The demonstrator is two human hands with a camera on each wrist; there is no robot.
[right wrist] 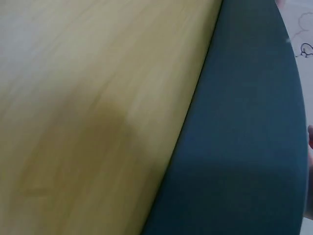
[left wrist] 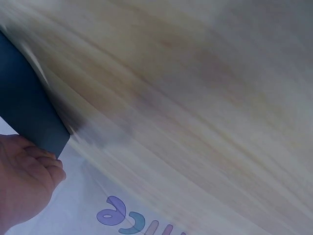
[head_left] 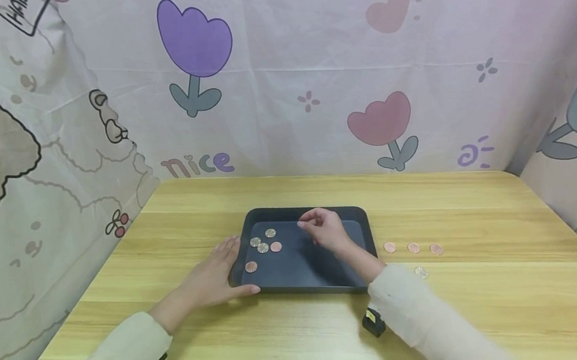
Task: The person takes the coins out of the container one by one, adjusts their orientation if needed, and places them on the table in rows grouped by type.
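A dark rectangular baking tray [head_left: 306,259] lies on the wooden table. My left hand [head_left: 214,277] grips its front left corner, thumb along the front wall and fingers along the left side. Bent fingertips of that left hand [left wrist: 29,169] show against the tray wall [left wrist: 29,93] in the left wrist view. Over the back middle of the tray is my right hand [head_left: 327,229], fingers curled and thumb near the index fingertip. I cannot tell whether a coin is between them. Several gold and copper coins lie at the tray's left, among them a copper coin [head_left: 276,246] and a gold coin [head_left: 262,248].
Right of the tray, three copper coins form a row, with one copper coin [head_left: 413,247] in the middle. A gold coin [head_left: 421,272] lies in front of them. Printed cloth [head_left: 283,122] hangs behind the table [head_left: 303,335] and along its sides.
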